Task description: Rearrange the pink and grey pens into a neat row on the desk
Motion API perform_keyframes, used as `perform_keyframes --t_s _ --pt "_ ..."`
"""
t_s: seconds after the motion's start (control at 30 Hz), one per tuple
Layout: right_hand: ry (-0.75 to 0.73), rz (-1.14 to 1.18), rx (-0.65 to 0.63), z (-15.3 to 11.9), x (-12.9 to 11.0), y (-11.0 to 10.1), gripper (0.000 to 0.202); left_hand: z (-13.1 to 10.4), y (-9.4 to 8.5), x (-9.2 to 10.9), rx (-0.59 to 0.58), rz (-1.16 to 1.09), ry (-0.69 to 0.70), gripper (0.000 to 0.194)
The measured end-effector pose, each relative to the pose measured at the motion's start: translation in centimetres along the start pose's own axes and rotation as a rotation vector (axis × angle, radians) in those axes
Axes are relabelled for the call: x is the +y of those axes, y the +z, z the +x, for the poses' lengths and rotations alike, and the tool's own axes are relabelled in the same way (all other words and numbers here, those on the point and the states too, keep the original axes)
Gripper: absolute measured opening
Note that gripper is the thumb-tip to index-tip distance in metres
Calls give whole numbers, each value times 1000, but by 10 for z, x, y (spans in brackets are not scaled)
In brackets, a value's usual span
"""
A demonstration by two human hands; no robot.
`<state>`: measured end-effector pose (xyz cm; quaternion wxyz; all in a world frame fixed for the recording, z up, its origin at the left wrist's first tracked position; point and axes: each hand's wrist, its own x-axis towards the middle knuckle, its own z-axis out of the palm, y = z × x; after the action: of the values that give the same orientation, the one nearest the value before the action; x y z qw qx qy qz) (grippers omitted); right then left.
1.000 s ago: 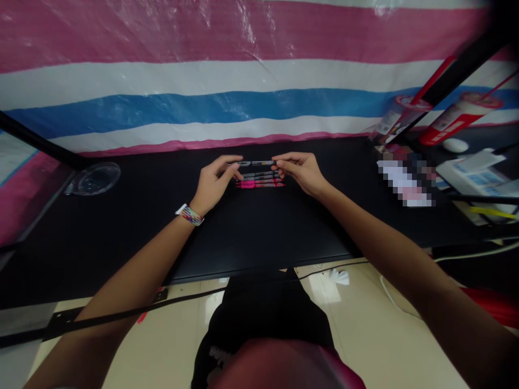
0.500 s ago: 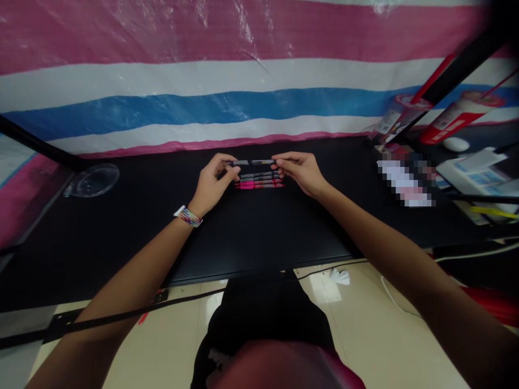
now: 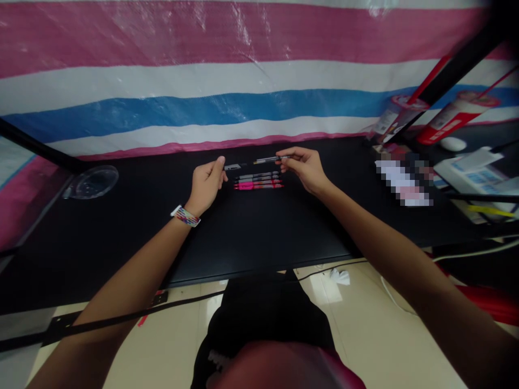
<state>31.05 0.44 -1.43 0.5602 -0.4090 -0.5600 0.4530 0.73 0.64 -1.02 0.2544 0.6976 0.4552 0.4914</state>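
My left hand (image 3: 206,186) is closed on the grey-and-black end piece (image 3: 232,167) of a pen, above the black tabletop. Opposite it, my right hand (image 3: 303,168) pinches the pen's slim clear part (image 3: 265,160), whose narrow end points left. A small gap seems to lie between the two parts, though the dark table makes this hard to judge. Just in front, several pens lie side by side: grey-and-black pens (image 3: 259,176) farther off and pens with pink (image 3: 246,186) on their left halves nearer me. Neither hand grips these.
A clear plastic lid or shallow dish (image 3: 94,182) lies at left. On the right stand two cups (image 3: 399,116) with red sticks or straws, a white rounded object (image 3: 453,144), and a white box-like item (image 3: 466,167). A striped sheet (image 3: 227,75) hangs behind the black table (image 3: 259,237).
The pen held between my hands was in one piece and is now in two parts. My left hand has moved slightly left with the grey piece; my right hand stays nearly in place.
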Motion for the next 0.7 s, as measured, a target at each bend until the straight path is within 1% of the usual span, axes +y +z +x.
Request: perform_keyframes --t_s 0.13,0.23,0.3,0.4,0.43,0.47,0.53,0.57,0.63,0.7 --pt "-20 -27 23 3 0 -3 25 1 0 -2 2 -2 -10 77" --pt "-31 -27 39 2 0 -2 23 1 -1 -1 3 -6 -5 76" --pt "-34 -31 19 -1 -1 0 23 0 -1 0 -37 -7 4 74" --pt "-2 -46 -76 -6 -2 4 27 -1 -1 2 -176 3 21 60" --pt "15 -49 -100 -7 -2 5 28 -1 0 2 -203 -4 32 53" --pt "29 -48 -112 -9 -3 5 29 -1 0 2 -207 -22 49 44" --pt "47 -31 -107 -10 -2 6 31 -1 1 0 -174 -74 92 27" --pt "55 -16 -102 -10 -1 6 32 -1 2 0 -160 -97 112 22" --pt "77 21 -102 -9 0 6 32 -1 3 -1 -160 -129 131 25" --pt "99 56 -105 -9 1 7 31 -2 3 -2 -190 -147 116 24"
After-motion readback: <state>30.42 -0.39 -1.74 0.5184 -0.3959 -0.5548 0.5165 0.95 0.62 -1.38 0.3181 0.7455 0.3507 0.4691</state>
